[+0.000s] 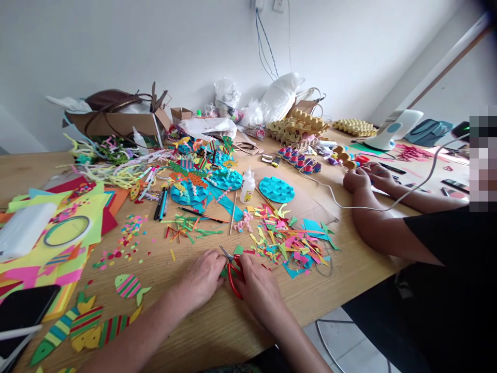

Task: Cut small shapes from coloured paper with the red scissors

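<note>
My right hand (258, 282) is closed around red-handled pliers (234, 280), whose pointed metal jaws face away and to the left. Beside it, my left hand (204, 274) has its fingers curled together near the tool; a bit of green shows by the fingertips, but what they hold is mostly hidden. A striped paper fish (128, 286) lies left of my left hand. Several more striped paper fish (60, 331) are at the lower left. Just beyond my right hand is a heap of coloured paper scraps (287, 238).
A glue bottle (247, 186) stands upright behind the scraps, beside a blue egg-carton piece (276, 189). Coloured paper sheets (93, 207) and a tape roll (67, 231) lie left. At right, another person's hands (363, 176) work near a white cable (334, 199). Egg trays (298, 127) are stacked behind.
</note>
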The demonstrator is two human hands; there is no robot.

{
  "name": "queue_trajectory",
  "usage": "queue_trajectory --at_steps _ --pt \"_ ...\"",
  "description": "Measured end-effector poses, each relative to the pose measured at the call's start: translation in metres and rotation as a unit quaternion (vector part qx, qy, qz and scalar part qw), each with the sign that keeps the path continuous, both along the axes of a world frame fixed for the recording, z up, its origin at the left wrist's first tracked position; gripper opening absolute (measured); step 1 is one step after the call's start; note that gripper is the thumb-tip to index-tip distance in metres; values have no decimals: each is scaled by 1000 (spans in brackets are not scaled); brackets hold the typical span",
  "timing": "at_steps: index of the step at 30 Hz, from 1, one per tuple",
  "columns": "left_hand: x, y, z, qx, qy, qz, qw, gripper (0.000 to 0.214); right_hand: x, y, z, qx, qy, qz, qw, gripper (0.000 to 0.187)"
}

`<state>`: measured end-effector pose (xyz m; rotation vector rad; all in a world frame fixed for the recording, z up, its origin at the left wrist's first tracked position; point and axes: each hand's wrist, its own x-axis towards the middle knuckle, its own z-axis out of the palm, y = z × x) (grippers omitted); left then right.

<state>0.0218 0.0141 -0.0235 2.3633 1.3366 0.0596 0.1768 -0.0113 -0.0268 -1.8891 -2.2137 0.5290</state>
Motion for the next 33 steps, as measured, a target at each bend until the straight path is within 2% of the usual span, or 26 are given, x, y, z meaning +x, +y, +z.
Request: queue_trajectory --at_steps 4,8,14,18,23,28,33 --pt "1 1 -2 3 10 -3 1000 16 1 2 -2 -3 -28 -13 1000 11" --pt "3 2 -1 2 18 -4 1000 20 11 6 -4 0 -41 -29 999 13" --pt "-3 6 11 -7 27 4 1000 22 23 5 -1 10 -39 -65 997 11" --pt "-8 7 17 -7 28 4 1000 25 20 2 4 19 0 -45 999 12" --pt "-6 4 11 3 16 -2 1000 24 10 0 3 22 55 -10 998 10" --pt "-4 6 8 5 0 1 1000 28 10 1 0 24 101 -16 994 10" --pt "-7 10 13 15 -27 16 999 24 11 3 2 13 164 -37 986 8"
